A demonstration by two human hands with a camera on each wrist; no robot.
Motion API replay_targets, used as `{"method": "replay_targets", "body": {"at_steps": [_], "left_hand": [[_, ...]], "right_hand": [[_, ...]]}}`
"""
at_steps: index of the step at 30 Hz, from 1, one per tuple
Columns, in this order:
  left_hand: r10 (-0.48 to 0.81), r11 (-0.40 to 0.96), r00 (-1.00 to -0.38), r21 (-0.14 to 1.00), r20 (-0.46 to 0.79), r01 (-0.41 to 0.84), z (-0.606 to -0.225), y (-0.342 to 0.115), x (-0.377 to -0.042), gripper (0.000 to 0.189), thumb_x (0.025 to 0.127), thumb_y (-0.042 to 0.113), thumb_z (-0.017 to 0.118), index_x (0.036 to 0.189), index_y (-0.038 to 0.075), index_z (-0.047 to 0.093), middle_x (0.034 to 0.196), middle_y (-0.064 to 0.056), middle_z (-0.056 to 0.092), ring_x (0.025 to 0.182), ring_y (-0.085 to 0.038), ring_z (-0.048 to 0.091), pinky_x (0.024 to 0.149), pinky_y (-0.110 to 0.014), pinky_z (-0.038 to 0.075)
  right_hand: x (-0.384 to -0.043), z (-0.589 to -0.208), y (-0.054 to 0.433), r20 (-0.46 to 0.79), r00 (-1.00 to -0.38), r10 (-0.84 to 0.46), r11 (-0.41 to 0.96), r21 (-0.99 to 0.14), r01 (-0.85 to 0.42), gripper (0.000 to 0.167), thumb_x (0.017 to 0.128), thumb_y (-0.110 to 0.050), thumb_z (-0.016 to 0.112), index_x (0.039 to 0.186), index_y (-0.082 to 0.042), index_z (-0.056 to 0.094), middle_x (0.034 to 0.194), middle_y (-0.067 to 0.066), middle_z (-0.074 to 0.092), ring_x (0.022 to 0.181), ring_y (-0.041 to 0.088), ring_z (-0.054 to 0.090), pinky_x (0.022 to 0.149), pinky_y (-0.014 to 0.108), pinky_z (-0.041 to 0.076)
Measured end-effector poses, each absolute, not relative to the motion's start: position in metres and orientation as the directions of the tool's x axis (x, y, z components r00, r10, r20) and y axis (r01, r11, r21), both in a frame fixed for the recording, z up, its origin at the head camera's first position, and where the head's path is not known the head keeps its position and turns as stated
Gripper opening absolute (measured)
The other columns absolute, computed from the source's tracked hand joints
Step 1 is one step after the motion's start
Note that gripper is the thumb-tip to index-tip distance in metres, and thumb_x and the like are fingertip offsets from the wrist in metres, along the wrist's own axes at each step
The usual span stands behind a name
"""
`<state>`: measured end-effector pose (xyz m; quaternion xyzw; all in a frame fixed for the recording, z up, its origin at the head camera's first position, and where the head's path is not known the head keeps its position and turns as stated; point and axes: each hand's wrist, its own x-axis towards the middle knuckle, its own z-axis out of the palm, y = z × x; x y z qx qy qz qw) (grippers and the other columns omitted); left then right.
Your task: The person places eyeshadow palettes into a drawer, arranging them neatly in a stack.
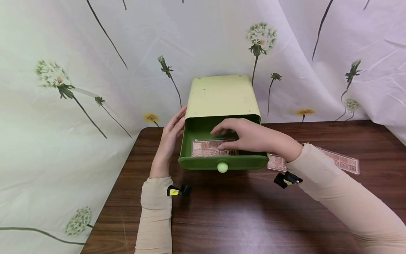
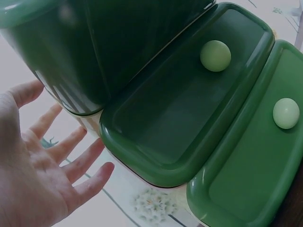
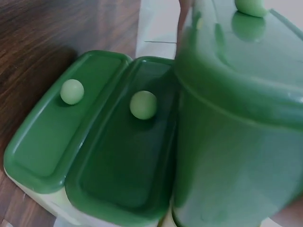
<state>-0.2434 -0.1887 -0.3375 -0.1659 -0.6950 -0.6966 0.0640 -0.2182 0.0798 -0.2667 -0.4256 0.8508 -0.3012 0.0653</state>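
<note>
A small cabinet with a cream top (image 1: 222,94) has its upper green drawer (image 1: 203,163) pulled out, a round pale knob (image 1: 222,167) on its front. Inside lies a clear-cased eyeshadow palette (image 1: 205,144) with pinkish pans. My right hand (image 1: 248,137) reaches over the drawer's right side, thumb and fingers spread apart above the palette; whether the thumb touches it I cannot tell. At the cabinet's left side is my left hand (image 1: 168,139). In the left wrist view, the left hand (image 2: 52,170) has its fingers extended beside the drawers, gripping nothing.
Two more palettes lie on the dark wooden table (image 1: 222,218) to the right, one (image 1: 275,163) partly behind the right wrist, the other (image 1: 347,163) partly behind the sleeve. Two lower drawers (image 3: 118,175) appear pushed in. A dandelion-print cloth (image 1: 127,53) hangs behind.
</note>
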Motion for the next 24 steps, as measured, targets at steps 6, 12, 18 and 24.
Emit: {"method": "replay_targets", "body": {"at_steps": [6, 12, 18, 24], "left_hand": [[0.140, -0.027, -0.936, 0.946, 0.323, 0.322, -0.337, -0.189, -0.242, 0.049, 0.104, 0.030, 0.048, 0.152, 0.019, 0.044, 0.151, 0.001, 0.044, 0.131, -0.017, 0.046, 0.102, -0.045, 0.037], [0.138, -0.028, -0.939, 0.948, 0.316, 0.316, -0.338, -0.190, -0.242, 0.049, 0.104, 0.031, 0.049, 0.152, 0.020, 0.044, 0.151, 0.001, 0.044, 0.132, -0.017, 0.045, 0.099, -0.039, 0.040], [0.139, -0.035, -0.936, 0.946, 0.323, 0.321, -0.338, -0.189, -0.244, 0.049, 0.104, 0.030, 0.049, 0.151, 0.019, 0.045, 0.151, 0.000, 0.044, 0.132, -0.017, 0.045, 0.101, -0.044, 0.038], [0.138, -0.054, -0.934, 0.944, 0.329, 0.325, -0.336, -0.188, -0.244, 0.048, 0.104, 0.026, 0.048, 0.151, 0.015, 0.044, 0.150, -0.002, 0.045, 0.131, -0.017, 0.046, 0.102, -0.046, 0.038]], "right_hand": [[-0.209, -0.264, 0.096, 0.237, -0.635, -0.736, 0.413, -0.585, -0.698, 0.038, 0.093, -0.025, 0.072, 0.128, -0.014, 0.064, 0.123, -0.001, 0.064, 0.111, 0.017, 0.058, 0.091, 0.041, 0.045], [-0.199, -0.269, 0.117, 0.397, -0.623, -0.673, 0.359, -0.562, -0.746, 0.035, 0.091, -0.017, 0.075, 0.124, -0.020, 0.066, 0.121, -0.006, 0.064, 0.104, 0.017, 0.057, 0.086, 0.034, 0.046], [-0.190, -0.276, 0.144, 0.555, -0.597, -0.579, 0.305, -0.532, -0.790, 0.043, 0.084, 0.002, 0.077, 0.122, -0.017, 0.068, 0.121, -0.005, 0.065, 0.102, 0.015, 0.057, 0.081, 0.024, 0.044], [-0.187, -0.291, 0.175, 0.642, -0.586, -0.494, 0.290, -0.514, -0.807, 0.047, 0.076, 0.016, 0.076, 0.118, -0.004, 0.069, 0.118, 0.007, 0.067, 0.107, 0.014, 0.059, 0.091, 0.023, 0.044]]}}
